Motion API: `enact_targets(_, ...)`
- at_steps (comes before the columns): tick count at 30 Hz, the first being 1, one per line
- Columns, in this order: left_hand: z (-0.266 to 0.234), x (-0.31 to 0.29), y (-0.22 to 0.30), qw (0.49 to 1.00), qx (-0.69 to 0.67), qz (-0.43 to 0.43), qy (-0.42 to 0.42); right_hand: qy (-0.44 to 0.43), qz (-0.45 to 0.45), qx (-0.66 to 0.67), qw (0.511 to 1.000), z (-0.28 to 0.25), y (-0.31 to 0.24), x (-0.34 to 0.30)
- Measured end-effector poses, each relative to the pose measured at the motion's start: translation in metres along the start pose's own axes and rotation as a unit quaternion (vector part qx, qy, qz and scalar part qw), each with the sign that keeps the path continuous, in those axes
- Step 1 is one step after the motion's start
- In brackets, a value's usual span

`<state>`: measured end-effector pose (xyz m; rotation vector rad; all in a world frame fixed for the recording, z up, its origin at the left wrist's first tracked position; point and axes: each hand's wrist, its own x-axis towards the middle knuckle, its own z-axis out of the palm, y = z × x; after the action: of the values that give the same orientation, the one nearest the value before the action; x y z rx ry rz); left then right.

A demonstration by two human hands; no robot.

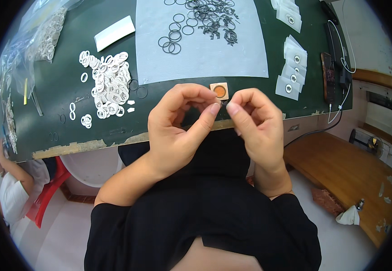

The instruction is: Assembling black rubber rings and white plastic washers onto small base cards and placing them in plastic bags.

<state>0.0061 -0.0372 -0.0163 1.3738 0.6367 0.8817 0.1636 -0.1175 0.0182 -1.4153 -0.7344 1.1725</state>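
While left hand (178, 123) and right hand (260, 125) pinch nearly closed, a small dark piece (224, 103) shows between them, just nearside of the wooden block (220, 91); which grips it, I can't tell. Slack fingertips could drop it.

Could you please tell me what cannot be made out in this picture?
In the head view:
Small dark piece between the left hand and right hand: tiny and partly covered by fingers; its shape cannot be told.
Black rings: the topmost are cut off by the upper edge.
Clear bag: cut off by the upper edge; creased plastic blurs its contents.
Co-worker: partly cut off by the dark left rim.
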Motion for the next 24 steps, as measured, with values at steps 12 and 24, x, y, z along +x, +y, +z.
enact_targets(12,-0.013,0.011,-0.007,0.837,0.478,0.244,-0.105,0.03,-0.003,-0.304,0.952,-0.01,0.003,0.034)
enact_targets(24,-0.015,0.013,-0.009,0.845,0.469,0.231,-0.111,0.033,0.012,-0.349,0.936,-0.003,-0.001,0.04)
